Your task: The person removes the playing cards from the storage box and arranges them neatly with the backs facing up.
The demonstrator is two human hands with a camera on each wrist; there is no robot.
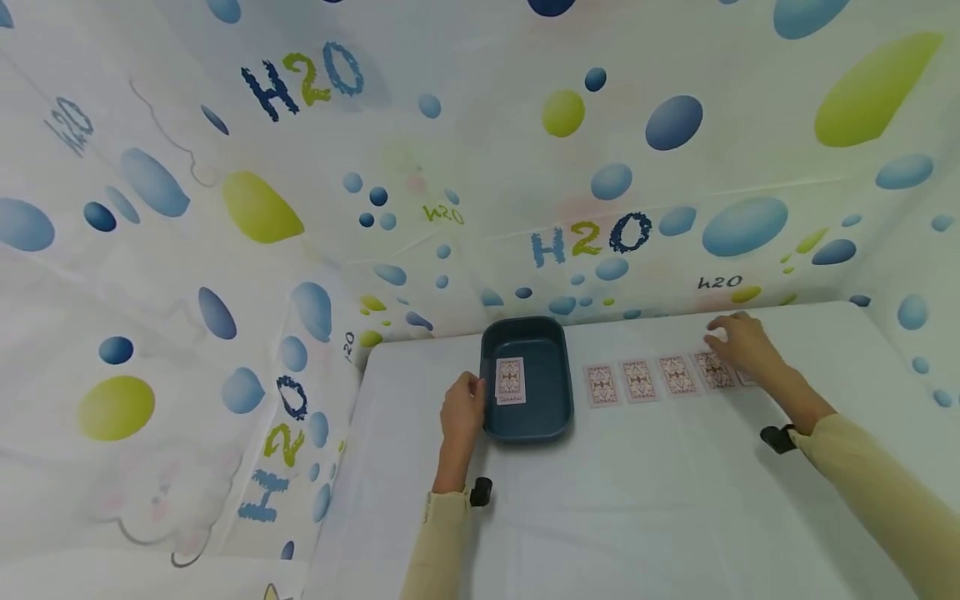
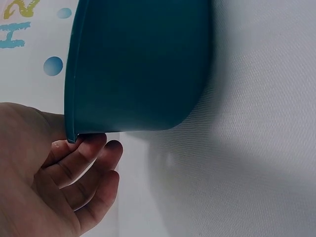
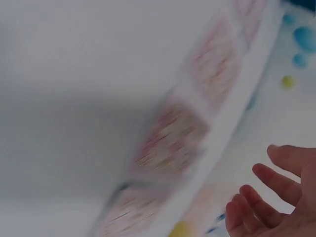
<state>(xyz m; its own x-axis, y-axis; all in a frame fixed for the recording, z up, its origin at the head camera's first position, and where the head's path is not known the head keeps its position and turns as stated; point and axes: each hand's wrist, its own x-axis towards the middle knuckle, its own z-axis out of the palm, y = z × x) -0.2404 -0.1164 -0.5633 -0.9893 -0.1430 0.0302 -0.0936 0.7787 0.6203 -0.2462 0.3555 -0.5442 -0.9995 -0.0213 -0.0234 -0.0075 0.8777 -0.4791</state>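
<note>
My left hand (image 1: 462, 410) grips the left rim of a dark blue-green tray (image 1: 557, 421), its fingers curled under the lip in the left wrist view. The thumb is partly hidden by the tray wall there. A playing card (image 1: 511, 381) with a reddish patterned back lies inside the tray, toward its left side. Over the right end of a row of face-down playing cards (image 1: 640, 381), my right hand (image 1: 742, 343) hovers with thumb and fingers parted and holds nothing. It partly covers the last card (image 1: 747, 377). Motion blurs the cards in the right wrist view.
White cloth covers the table (image 1: 600, 508). Behind it and to the left hangs a curtain (image 1: 480, 125) printed with blue and green drops. Each wrist bears a small black device (image 1: 481, 492). The row runs from beside the tray toward the right.
</note>
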